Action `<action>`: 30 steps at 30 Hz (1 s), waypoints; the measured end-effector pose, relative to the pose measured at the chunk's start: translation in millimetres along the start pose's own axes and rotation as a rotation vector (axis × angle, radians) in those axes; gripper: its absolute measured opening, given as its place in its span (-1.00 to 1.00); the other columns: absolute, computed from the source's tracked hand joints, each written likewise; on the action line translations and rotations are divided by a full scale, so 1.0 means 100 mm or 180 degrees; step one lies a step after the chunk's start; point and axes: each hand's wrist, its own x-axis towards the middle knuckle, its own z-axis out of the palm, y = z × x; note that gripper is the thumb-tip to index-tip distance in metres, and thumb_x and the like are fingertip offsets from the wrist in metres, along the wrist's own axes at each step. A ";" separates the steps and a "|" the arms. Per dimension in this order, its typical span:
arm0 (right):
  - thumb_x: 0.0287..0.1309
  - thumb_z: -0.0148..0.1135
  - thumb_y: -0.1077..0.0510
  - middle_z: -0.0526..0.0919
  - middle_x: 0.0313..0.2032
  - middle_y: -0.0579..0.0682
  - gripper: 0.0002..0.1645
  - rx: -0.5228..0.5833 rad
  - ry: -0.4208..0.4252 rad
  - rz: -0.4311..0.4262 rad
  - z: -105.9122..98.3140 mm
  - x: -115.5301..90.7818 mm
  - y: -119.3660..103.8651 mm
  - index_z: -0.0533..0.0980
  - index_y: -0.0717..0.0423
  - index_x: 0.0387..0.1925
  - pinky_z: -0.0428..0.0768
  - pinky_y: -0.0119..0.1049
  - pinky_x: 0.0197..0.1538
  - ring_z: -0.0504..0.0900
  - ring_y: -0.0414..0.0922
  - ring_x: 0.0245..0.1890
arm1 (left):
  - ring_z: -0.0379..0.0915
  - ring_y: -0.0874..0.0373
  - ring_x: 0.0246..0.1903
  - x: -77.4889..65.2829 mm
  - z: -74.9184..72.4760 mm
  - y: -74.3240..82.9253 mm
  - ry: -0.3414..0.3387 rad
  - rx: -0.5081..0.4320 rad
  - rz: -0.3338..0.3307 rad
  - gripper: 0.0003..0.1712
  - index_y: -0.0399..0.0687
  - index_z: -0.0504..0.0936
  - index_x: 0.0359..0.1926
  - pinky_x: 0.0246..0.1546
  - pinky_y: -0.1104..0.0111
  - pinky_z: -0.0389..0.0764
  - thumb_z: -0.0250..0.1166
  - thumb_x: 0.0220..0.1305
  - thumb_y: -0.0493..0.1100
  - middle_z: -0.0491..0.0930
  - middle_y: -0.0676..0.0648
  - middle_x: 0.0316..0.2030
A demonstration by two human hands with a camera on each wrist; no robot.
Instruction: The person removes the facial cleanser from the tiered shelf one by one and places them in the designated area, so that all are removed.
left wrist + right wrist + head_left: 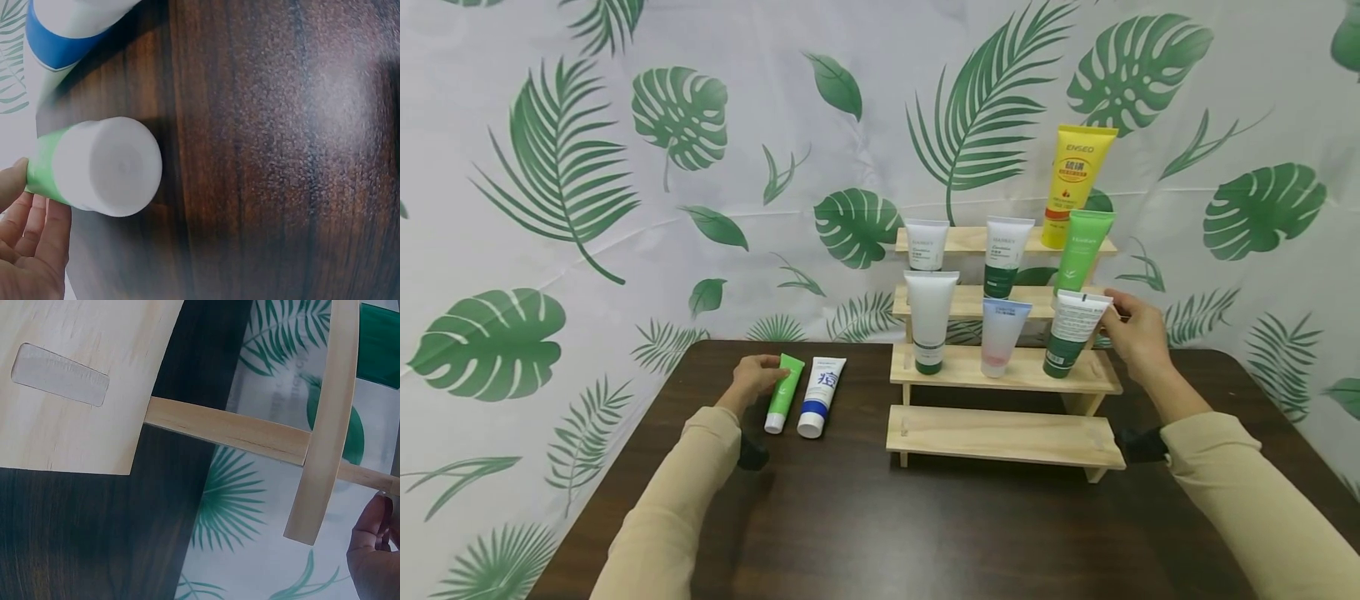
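My left hand (756,375) pinches a slim green tube (785,393) with a white cap, near the table's left edge. In the left wrist view the thumb lies on one side of the green tube and the fingers on the other. Beside it lies a white tube (822,396) with a blue band. My right hand (1138,329) is at the right end of the tiered wooden rack (1000,433). Its fingertips are right at the upper edge of a white-and-dark-green tube (1071,333); I cannot tell whether they hold it.
Several tubes stand on the rack, among them a yellow tube (1077,183) at the top, a bright green tube (1084,246) and a pink-and-blue tube (1002,333). The lowest tier (1000,429) is bare wood. A leaf-patterned cloth (760,167) hangs behind the dark table (865,533).
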 end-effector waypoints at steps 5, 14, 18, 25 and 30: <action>0.37 -0.17 0.14 0.39 0.15 0.40 -0.41 0.0004 -0.0003 0.0036 0.01 0.01 0.01 0.16 0.39 0.33 0.48 -0.75 -0.36 0.34 -0.59 -0.44 | 0.47 -0.17 0.06 0.03 0.01 -0.05 0.0031 0.0110 0.0040 -0.45 -0.30 0.39 0.24 0.01 0.20 0.57 0.21 0.28 -0.17 0.36 -0.36 0.20; 0.37 -0.16 0.14 0.39 0.14 0.41 -0.41 0.0013 0.0015 0.0015 0.01 0.00 0.00 0.17 0.39 0.32 0.48 -0.74 -0.37 0.34 -0.60 -0.45 | 0.46 -0.14 0.07 0.04 0.06 -0.08 0.0157 0.0149 0.0041 -0.48 -0.32 0.41 0.22 0.01 0.20 0.57 0.20 0.29 -0.18 0.37 -0.35 0.20; 0.36 -0.14 0.13 0.41 0.12 0.40 -0.41 0.0014 0.0056 0.0014 -0.03 -0.03 0.02 0.19 0.41 0.31 0.50 -0.73 -0.35 0.34 -0.59 -0.44 | 0.50 -0.13 0.00 0.00 0.09 -0.06 0.0234 0.0261 0.0093 -0.50 -0.35 0.45 0.18 -0.05 0.22 0.60 0.21 0.28 -0.18 0.40 -0.37 0.16; 0.37 -0.14 0.09 0.40 0.14 0.38 -0.39 0.0045 0.0013 0.0045 -0.02 -0.04 0.00 0.19 0.39 0.32 0.51 -0.70 -0.30 0.40 -0.42 -0.30 | 0.52 -0.19 -0.06 -0.13 0.02 0.04 0.0437 0.0710 0.0303 -0.47 -0.38 0.44 0.17 -0.13 0.16 0.61 0.18 0.29 -0.11 0.44 -0.41 0.10; 0.37 -0.13 0.08 0.38 0.19 0.38 -0.38 0.0046 0.0036 0.0071 -0.03 -0.03 -0.01 0.18 0.37 0.32 0.51 -0.69 -0.29 0.45 -0.01 0.00 | 0.29 -0.25 0.18 -0.21 -0.03 0.53 0.0545 0.0555 0.0705 -0.41 -0.37 0.30 0.28 0.13 0.04 0.43 0.10 0.36 -0.08 0.36 -0.38 0.20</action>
